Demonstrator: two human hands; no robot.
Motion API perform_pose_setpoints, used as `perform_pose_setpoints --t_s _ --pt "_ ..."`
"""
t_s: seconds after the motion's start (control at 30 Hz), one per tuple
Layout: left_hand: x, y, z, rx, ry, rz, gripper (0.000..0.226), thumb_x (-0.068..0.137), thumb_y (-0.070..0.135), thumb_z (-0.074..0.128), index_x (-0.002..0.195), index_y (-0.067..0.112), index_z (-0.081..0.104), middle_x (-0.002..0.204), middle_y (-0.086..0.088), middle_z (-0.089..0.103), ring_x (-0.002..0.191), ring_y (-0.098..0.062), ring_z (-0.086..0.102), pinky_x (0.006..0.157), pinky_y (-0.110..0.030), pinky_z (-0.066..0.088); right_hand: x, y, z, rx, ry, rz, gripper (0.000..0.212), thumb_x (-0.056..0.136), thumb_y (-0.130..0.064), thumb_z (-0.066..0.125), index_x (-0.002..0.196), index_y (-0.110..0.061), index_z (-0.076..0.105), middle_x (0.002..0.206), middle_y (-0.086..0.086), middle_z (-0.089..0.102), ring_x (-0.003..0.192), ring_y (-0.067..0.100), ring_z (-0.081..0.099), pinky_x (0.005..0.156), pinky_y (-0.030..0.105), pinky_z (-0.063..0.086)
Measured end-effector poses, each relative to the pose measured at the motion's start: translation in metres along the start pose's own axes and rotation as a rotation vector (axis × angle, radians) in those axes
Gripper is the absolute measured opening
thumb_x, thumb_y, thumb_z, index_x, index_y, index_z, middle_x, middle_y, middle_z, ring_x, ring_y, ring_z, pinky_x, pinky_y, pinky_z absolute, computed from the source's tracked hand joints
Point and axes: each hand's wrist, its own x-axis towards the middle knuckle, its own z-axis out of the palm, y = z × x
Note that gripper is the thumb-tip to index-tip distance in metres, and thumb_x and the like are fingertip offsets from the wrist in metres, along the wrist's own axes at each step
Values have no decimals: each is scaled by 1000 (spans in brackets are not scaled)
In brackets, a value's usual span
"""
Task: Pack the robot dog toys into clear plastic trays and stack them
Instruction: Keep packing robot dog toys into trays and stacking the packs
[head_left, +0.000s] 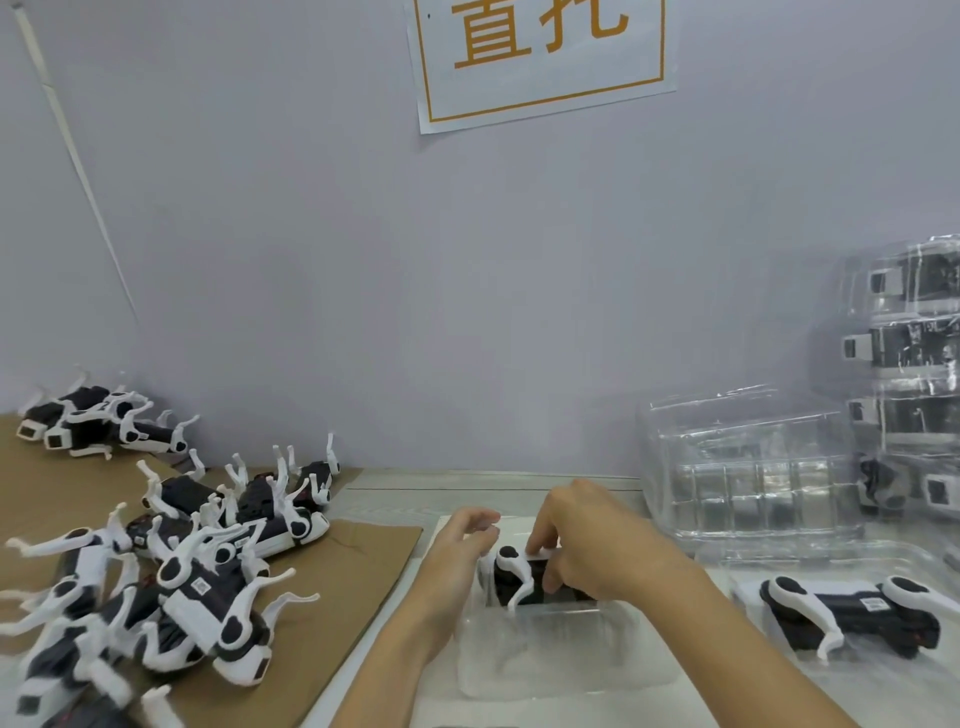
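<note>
A black and white robot dog toy (519, 577) lies on its side in a clear plastic tray (545, 665) at the table's middle. My right hand (587, 540) grips the toy's body from above, fingers curled over it. My left hand (462, 540) hovers at the toy's left end with loosely curled fingers; whether it touches the toy I cannot tell. A second toy (852, 613) lies in another clear tray (883, 670) to the right.
Several loose robot dogs (171, 582) are heaped on brown cardboard (332, 597) at the left, more (98, 426) at the far left. Empty clear trays (748, 467) are piled at the back right, beside a tall stack of packed trays (909, 374). A wall stands behind.
</note>
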Motion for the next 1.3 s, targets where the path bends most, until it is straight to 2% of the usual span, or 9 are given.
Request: perform_pose_setpoints --t_s 0.13,0.43,0.53,0.63,0.87,0.97,1.07,1.13,1.3 --pt "0 1 1 -3 1 -10 22 99 10 52 110 26 62 121 6 60 112 -10 57 91 -28 43 1 -13 8 -155 127 -29 29 77 -11 71 102 -26 74 104 -2 66 97 22 63 68 26 41" --pt "4 1 -5 45 12 -27 35 95 -2 50 109 25 67 115 2 67 115 -13 58 95 -29 41 -10 11 5 148 54 71 21 79 -14 70 95 -27 77 78 -14 58 73 10 55 57 18 43" --pt "4 3 -11 77 12 -23 36 94 -4 50 110 23 68 112 2 69 113 -14 60 87 -25 42 -14 27 -4 162 53 120 23 84 -18 71 103 -31 73 99 -15 53 91 6 56 78 21 48" --pt "3 5 -18 124 8 -5 35 94 -2 52 110 25 68 113 3 70 113 -13 61 86 -23 43 -20 39 -15 169 56 160 22 81 -39 78 102 -34 72 97 -20 50 99 4 49 85 23 37" --pt "-2 26 -21 681 65 414 21 93 16 63 95 36 68 111 20 64 114 -4 54 102 -24 37 -19 45 -14 266 49 197 22 89 -30 72 110 -34 69 112 -8 53 99 7 53 84 22 40" --pt "-9 42 -2 833 -59 448 13 95 31 59 98 35 71 104 21 63 109 -3 55 99 -27 43 -18 45 -13 285 53 203 16 87 -29 74 101 -34 69 111 -8 55 102 8 56 85 24 43" --pt "-18 48 21 981 -132 417 25 94 39 55 92 23 74 95 12 64 94 -9 58 83 -32 52 -19 43 -11 305 40 189 14 84 -33 76 88 -40 64 109 -10 54 103 7 56 84 23 43" --pt "-20 49 25 992 -144 393 31 95 40 54 91 18 75 98 7 63 94 -13 58 85 -38 52 -19 43 -11 306 38 193 14 85 -33 76 87 -39 64 111 -10 54 100 5 57 83 22 42" --pt "-19 49 20 854 -291 346 26 96 35 53 96 22 76 108 11 54 100 -3 53 77 -13 42 -17 42 -8 286 55 201 11 87 -27 73 91 -35 67 123 -3 53 97 8 58 83 22 43"
